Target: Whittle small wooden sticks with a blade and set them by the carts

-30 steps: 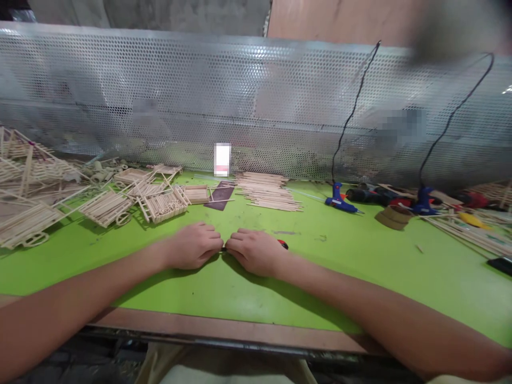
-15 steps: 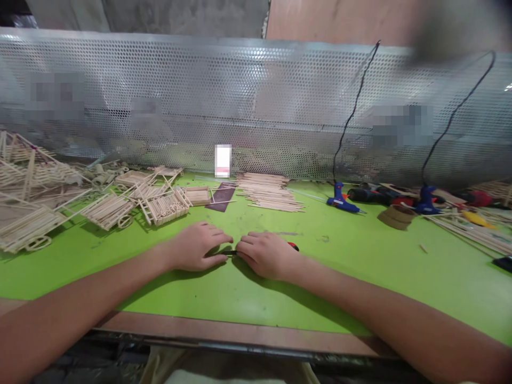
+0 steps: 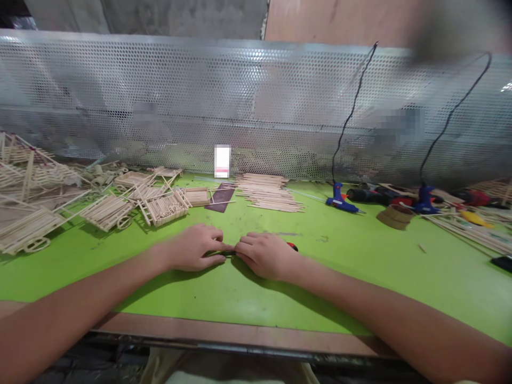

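Head view: left hand (image 3: pixel 192 248) and right hand (image 3: pixel 266 255) meet on the green table (image 3: pixel 360 282), near its front edge, fingers clenched on a thin dark stick (image 3: pixel 226 254), mostly hidden; its long axis appears to run left to right. Built stick carts (image 3: pixel 108 210) stand assembled far left; a stack of loose sticks (image 3: pixel 266 192) lies unused ahead of the hands.
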{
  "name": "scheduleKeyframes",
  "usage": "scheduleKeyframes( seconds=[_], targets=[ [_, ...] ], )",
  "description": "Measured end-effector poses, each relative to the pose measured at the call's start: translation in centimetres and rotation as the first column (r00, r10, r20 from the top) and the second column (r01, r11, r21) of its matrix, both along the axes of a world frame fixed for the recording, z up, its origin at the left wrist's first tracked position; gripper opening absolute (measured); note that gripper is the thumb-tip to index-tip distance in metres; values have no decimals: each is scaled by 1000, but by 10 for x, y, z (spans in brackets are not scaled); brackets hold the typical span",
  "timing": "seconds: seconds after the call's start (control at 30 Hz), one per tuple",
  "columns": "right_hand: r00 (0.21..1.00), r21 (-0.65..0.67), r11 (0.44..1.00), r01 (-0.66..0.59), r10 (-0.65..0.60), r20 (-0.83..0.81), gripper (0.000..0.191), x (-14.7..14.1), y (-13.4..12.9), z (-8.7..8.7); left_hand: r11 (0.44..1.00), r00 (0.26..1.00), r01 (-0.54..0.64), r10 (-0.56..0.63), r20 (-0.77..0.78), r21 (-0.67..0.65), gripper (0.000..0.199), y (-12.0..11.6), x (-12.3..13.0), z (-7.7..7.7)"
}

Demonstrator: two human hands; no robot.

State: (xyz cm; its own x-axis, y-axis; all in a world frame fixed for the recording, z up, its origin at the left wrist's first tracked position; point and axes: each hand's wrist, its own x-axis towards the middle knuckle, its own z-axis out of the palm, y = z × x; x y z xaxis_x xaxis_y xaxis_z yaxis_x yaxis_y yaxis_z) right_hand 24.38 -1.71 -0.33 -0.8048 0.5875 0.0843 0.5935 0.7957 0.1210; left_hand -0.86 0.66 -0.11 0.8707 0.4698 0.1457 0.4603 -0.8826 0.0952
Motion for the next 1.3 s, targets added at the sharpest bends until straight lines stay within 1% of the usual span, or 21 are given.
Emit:
scheduleKeyframes(
  seconds=[0.17, 0.63, 0.87, 1.07, 1.3],
  targets=[
    [1000, -4, 1000, -8, 8, 4, 21, 1, 2, -2, 997, 999, -43, 42, -7, -59, 32, -1, 0, 2],
    [999, -34, 999, 14, -13, 31, 24, -1, 1, 2, 994, 998, -56, 57, 9, -90, 28, -3, 2, 5],
    [1000, -28, 1000, 2, -1, 21, 25, -1, 2, 2, 995, 999, -49, 50, 5, -92, 28, -5, 3, 6],
    [1000, -26, 1000, 15, -15, 15, 27, -1, 1, 2, 998, 999, -33, 34, 14, -62, 36, -4, 3, 4],
    [1000, -41, 999, 6, -6, 16, 26, 0, 2, 2, 997, 999, -32, 32, 4, -68, 32, -4, 2, 3]
  ],
)
